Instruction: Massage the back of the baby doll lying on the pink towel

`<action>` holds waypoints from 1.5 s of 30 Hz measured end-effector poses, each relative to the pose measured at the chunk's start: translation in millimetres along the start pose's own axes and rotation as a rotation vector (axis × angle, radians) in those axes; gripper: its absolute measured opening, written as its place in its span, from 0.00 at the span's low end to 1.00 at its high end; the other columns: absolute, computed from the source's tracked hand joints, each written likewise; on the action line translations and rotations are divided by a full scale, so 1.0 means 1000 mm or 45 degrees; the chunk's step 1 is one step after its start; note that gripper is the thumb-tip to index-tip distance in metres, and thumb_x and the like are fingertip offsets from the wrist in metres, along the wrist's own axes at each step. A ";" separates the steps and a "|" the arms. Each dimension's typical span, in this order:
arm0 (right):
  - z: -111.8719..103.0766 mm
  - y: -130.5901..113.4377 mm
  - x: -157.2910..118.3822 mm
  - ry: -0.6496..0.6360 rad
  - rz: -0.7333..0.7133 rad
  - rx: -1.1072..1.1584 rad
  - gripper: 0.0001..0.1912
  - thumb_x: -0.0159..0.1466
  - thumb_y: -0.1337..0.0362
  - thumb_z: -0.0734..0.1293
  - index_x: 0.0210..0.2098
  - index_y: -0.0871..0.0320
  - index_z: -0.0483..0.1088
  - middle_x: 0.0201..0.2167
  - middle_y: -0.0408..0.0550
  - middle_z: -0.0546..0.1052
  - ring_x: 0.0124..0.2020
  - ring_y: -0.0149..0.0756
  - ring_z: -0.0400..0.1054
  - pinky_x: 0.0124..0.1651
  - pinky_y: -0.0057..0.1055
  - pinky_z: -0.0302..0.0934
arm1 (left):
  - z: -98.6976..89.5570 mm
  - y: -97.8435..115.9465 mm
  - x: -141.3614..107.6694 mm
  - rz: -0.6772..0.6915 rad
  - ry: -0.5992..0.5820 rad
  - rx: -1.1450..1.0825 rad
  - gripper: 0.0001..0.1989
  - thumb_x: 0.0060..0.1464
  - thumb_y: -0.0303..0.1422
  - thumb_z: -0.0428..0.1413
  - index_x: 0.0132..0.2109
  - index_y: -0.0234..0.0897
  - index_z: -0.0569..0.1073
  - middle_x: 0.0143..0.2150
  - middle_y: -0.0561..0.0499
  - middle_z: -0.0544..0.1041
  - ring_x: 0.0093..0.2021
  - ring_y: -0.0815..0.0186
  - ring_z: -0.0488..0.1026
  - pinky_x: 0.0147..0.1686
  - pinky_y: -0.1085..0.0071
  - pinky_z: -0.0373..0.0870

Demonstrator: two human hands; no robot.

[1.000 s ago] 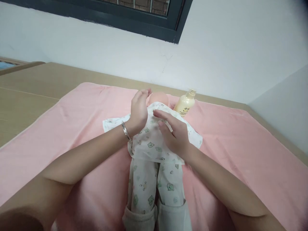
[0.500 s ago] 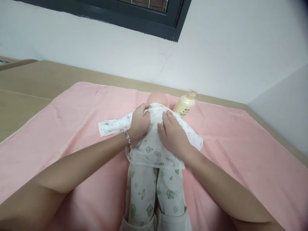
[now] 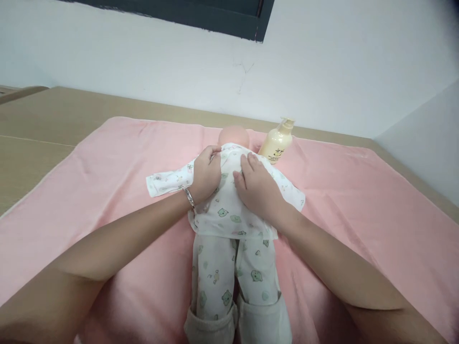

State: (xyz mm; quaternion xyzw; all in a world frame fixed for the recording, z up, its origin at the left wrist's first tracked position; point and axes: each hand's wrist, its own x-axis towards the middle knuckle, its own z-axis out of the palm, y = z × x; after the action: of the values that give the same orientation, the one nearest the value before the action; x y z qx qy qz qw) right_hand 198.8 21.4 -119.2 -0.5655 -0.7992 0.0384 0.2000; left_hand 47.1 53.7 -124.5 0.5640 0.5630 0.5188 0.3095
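Observation:
A baby doll lies on its back, its bald head at the far end. It has on a white baby top with green bear prints and matching trousers with pale turned-up cuffs. My left hand, with a silver bracelet at the wrist, is curled over the top at the doll's left-side shoulder in view; some of its fingertips are hidden. Flat on the chest's right side rests my right hand, fingers stretched out. Both sleeves spread outward. The doll's face is not visible.
A pink cloth lies under the doll on a wooden table. A pale yellow pump bottle leans beside the doll's head. Behind the table stand a white wall and a dark window frame.
The view has tilted down slightly, so the wall and window sit higher. Both hands stay on the top in nearly the same places.

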 end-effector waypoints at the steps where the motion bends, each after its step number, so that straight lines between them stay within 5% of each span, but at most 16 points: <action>1: 0.000 -0.003 -0.003 0.009 -0.099 0.007 0.32 0.75 0.60 0.50 0.70 0.76 0.58 0.72 0.69 0.57 0.75 0.59 0.48 0.76 0.58 0.48 | 0.000 -0.001 0.000 -0.001 0.002 -0.003 0.14 0.61 0.30 0.47 0.46 0.38 0.75 0.55 0.47 0.81 0.57 0.62 0.75 0.62 0.63 0.72; 4: 0.000 -0.004 -0.001 -0.049 -0.342 0.074 0.30 0.74 0.66 0.48 0.68 0.69 0.65 0.72 0.59 0.60 0.76 0.53 0.47 0.78 0.58 0.45 | 0.001 -0.003 0.002 0.012 0.011 -0.025 0.14 0.60 0.30 0.47 0.47 0.36 0.75 0.54 0.46 0.81 0.56 0.62 0.76 0.62 0.62 0.72; 6: -0.001 0.002 0.009 -0.111 -0.350 0.126 0.29 0.74 0.65 0.50 0.68 0.65 0.65 0.73 0.54 0.59 0.77 0.50 0.46 0.79 0.59 0.42 | 0.002 -0.005 0.004 0.022 0.015 -0.021 0.15 0.60 0.30 0.46 0.48 0.36 0.75 0.54 0.45 0.80 0.57 0.61 0.76 0.63 0.61 0.71; 10: -0.002 0.019 0.028 -0.112 -0.068 0.177 0.34 0.76 0.55 0.53 0.73 0.71 0.55 0.74 0.60 0.53 0.77 0.52 0.45 0.78 0.55 0.43 | 0.002 -0.004 -0.001 0.064 -0.033 0.135 0.18 0.59 0.29 0.47 0.53 0.38 0.74 0.60 0.46 0.78 0.62 0.59 0.73 0.68 0.58 0.68; 14: -0.004 0.020 0.032 -0.115 0.208 0.104 0.36 0.76 0.50 0.54 0.70 0.76 0.58 0.71 0.68 0.58 0.74 0.57 0.50 0.76 0.52 0.48 | 0.002 -0.001 -0.009 0.193 -0.160 0.476 0.23 0.62 0.34 0.45 0.61 0.31 0.70 0.64 0.38 0.73 0.66 0.52 0.67 0.71 0.51 0.61; 19: -0.012 0.000 0.015 -0.086 0.147 -0.071 0.26 0.76 0.56 0.54 0.56 0.74 0.70 0.56 0.68 0.74 0.63 0.60 0.65 0.69 0.53 0.58 | -0.002 0.002 0.007 0.206 -0.313 0.709 0.22 0.64 0.41 0.43 0.52 0.31 0.72 0.56 0.35 0.76 0.59 0.48 0.71 0.64 0.48 0.66; 23: -0.017 -0.012 0.000 -0.045 0.060 -0.111 0.22 0.75 0.61 0.53 0.55 0.70 0.69 0.56 0.67 0.74 0.63 0.58 0.65 0.67 0.51 0.62 | -0.007 0.005 0.021 0.130 -0.417 0.723 0.22 0.65 0.46 0.41 0.42 0.36 0.72 0.49 0.39 0.79 0.50 0.51 0.75 0.55 0.51 0.72; 30: -0.013 0.017 0.029 -0.188 0.140 0.101 0.24 0.76 0.52 0.54 0.55 0.64 0.68 0.62 0.65 0.70 0.64 0.56 0.63 0.66 0.50 0.61 | -0.004 0.004 -0.015 0.667 -0.361 1.115 0.23 0.66 0.30 0.36 0.53 0.22 0.72 0.55 0.28 0.75 0.60 0.47 0.70 0.67 0.48 0.65; 33: -0.014 0.015 0.034 -0.223 0.180 0.053 0.25 0.76 0.51 0.52 0.53 0.65 0.70 0.57 0.65 0.73 0.58 0.56 0.67 0.62 0.50 0.63 | -0.005 0.002 -0.010 0.634 -0.428 1.056 0.20 0.66 0.30 0.38 0.46 0.28 0.74 0.50 0.32 0.77 0.55 0.49 0.72 0.62 0.50 0.67; 39: -0.022 -0.013 0.022 -0.158 0.136 -0.258 0.23 0.76 0.60 0.51 0.48 0.69 0.73 0.45 0.67 0.78 0.50 0.57 0.73 0.57 0.47 0.66 | -0.007 0.001 0.019 0.235 -0.425 0.807 0.21 0.66 0.43 0.42 0.41 0.34 0.74 0.42 0.39 0.79 0.41 0.57 0.73 0.49 0.59 0.72; 45: -0.018 0.003 0.033 -0.225 0.160 -0.078 0.22 0.76 0.59 0.53 0.53 0.69 0.70 0.56 0.67 0.74 0.57 0.58 0.69 0.63 0.49 0.63 | -0.004 0.009 -0.012 0.576 -0.424 1.058 0.23 0.67 0.32 0.36 0.47 0.27 0.74 0.51 0.30 0.76 0.56 0.47 0.71 0.60 0.49 0.65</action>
State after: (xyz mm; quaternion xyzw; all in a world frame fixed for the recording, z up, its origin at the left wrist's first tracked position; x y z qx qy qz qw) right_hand 199.0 50.0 -94.4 -0.6148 -0.7775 0.0761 0.1084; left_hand 47.9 39.9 -117.8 0.8228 0.5285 0.2077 0.0243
